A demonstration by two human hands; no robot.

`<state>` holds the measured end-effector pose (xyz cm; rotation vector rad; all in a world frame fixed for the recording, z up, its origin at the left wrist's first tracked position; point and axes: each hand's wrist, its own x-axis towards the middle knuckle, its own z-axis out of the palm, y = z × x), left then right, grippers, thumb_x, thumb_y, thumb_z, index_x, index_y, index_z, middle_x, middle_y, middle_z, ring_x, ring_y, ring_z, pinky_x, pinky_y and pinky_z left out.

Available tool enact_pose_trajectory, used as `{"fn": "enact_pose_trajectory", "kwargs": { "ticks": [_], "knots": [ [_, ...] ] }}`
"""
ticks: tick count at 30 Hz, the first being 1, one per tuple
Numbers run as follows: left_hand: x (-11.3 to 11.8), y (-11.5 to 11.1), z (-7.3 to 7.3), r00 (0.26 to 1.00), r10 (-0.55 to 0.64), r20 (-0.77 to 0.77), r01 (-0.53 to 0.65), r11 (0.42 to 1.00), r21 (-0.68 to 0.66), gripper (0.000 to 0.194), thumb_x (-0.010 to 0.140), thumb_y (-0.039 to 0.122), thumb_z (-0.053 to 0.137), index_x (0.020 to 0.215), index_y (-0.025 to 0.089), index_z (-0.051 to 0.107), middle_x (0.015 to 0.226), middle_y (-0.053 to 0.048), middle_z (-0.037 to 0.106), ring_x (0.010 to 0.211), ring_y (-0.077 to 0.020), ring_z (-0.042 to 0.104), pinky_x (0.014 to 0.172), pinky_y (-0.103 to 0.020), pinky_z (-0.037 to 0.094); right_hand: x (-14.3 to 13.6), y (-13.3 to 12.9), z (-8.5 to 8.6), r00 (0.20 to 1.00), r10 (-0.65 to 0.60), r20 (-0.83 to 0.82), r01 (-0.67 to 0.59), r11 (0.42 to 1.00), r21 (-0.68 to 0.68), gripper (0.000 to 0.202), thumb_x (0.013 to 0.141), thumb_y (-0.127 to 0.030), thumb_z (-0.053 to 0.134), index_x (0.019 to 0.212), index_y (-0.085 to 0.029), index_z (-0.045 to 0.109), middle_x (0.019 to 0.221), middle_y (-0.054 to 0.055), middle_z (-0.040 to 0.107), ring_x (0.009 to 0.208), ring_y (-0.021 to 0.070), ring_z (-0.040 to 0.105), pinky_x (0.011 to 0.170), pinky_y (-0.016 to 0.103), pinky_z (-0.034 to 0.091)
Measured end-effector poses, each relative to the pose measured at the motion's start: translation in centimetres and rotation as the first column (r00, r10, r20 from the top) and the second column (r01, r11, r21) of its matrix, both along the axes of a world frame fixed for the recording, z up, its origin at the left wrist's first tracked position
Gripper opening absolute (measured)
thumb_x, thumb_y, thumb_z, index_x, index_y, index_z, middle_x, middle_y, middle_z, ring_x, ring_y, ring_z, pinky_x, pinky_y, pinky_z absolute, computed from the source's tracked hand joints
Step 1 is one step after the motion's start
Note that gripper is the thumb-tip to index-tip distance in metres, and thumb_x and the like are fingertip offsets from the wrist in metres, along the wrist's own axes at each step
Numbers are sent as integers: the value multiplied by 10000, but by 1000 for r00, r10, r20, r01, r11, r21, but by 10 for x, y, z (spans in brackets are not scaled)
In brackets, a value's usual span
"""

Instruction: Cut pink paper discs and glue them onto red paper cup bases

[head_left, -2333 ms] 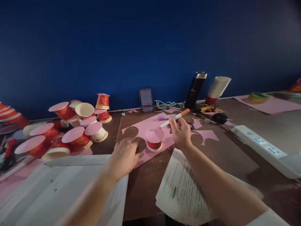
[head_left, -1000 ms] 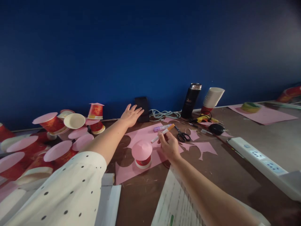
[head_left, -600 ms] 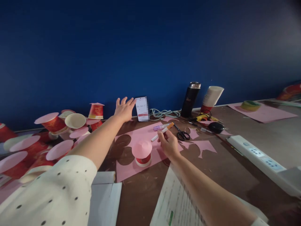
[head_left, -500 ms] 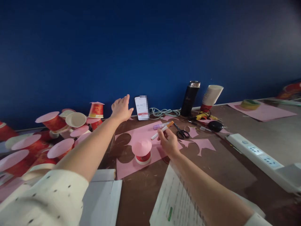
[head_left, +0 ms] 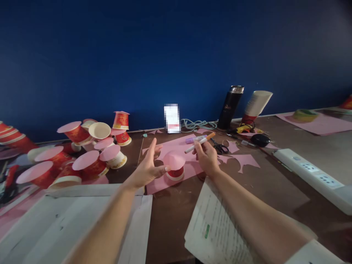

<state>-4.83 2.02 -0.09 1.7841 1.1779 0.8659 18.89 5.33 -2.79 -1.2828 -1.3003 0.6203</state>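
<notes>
Red paper cup, rim down and topped by a shallow pink paper cone, stands on a cut pink sheet between the person's fingers. The left hand is open, thumb spread from the other fingers, its tip at the cone's edge; whether they touch cannot be told. The right hand pinches a white marker with an orange end, pointing toward the cone. Just beyond those fingers lies a purple tube; black-handled scissors lie to their right.
</notes>
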Motion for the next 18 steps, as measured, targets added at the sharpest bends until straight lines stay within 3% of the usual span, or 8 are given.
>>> {"fn": "enact_pose_trajectory", "kwargs": {
  "ticks": [4, 9, 18],
  "knots": [
    [1, 2, -15, 997, -31, 76, 29, 999, 34, 1100, 705, 636, 645, 1513, 216, 28, 1486, -189, 317, 1384, -318, 283, 1111, -494, 251, 0, -4, 3, 1000, 5, -26, -5, 1000, 21, 397, 852, -550, 513, 745, -175, 584, 582, -3, 608, 434, 95, 507, 428, 204, 376],
    [6, -2, -21, 994, -44, -98, 49, 998, 45, 1253, 628, 502, 779, 1504, 229, -73, 1453, -190, 347, 1354, -317, 338, 1111, -523, 238, -1, -5, 1, 999, 20, -45, -19, 1000, 5, 416, 843, -567, 522, 737, -170, 584, 563, -5, 602, 411, 90, 492, 403, 203, 359],
    [11, 1, -31, 977, 21, -212, 7, 992, 128, 1186, 642, 503, 760, 1512, 238, -1, 1530, -190, 248, 1412, -338, 231, 1115, -528, 245, 1, -5, 0, 999, 40, -4, -40, 999, 6, 419, 846, -567, 521, 762, -165, 605, 560, 0, 610, 423, 95, 502, 412, 202, 365]
  ]
}}
